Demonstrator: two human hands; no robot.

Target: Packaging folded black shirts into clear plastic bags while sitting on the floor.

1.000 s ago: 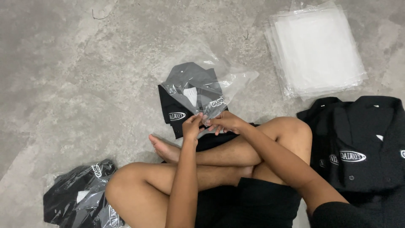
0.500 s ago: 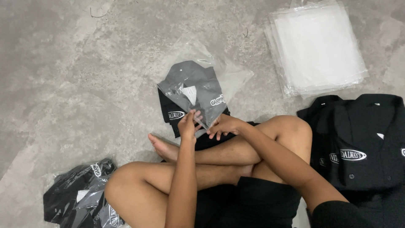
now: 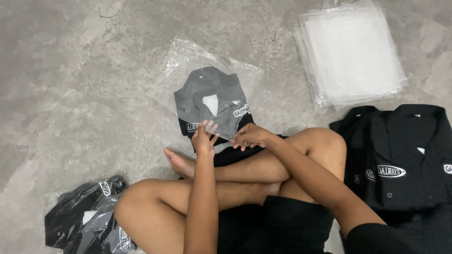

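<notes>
The person sat cross-legged on a grey concrete floor (image 3: 70, 84), both hands meeting at the near end of a folded black shirt (image 3: 212, 106) that was partly inside a clear plastic bag (image 3: 188, 61). The shirt lay just past the person's bare foot, at about 12 o'clock from the hands. Its long axis ran from roughly 5 o'clock up to 11 o'clock, collar end pointing away from the person, deep inside the bag, while the bag's open mouth faced back towards the hands.

The left hand (image 3: 205, 137) was raised with fingers spread and loosely extended, the fingertips touching the bag's edge at the shirt's lower hem; whether it pinched the film could not be told. The right hand (image 3: 250, 136) rested palm down with fingers curled at the shirt's near right corner, touching the plastic; a firm grip could not be made out either.

The shirt's lower edge was hidden behind the hands, and glare on the film greyed its surface, so only a pale label near the collar and a small chest badge showed.

At 2 o'clock lay a stack of empty clear bags (image 3: 353, 51), its top edge cut off by the frame. At 3 o'clock a pile of unbagged black shirts (image 3: 400, 155) ran off the right edge. At 8 o'clock lay bagged black shirts (image 3: 87, 216), partly cut off at the bottom and partly hidden by the person's knee.
</notes>
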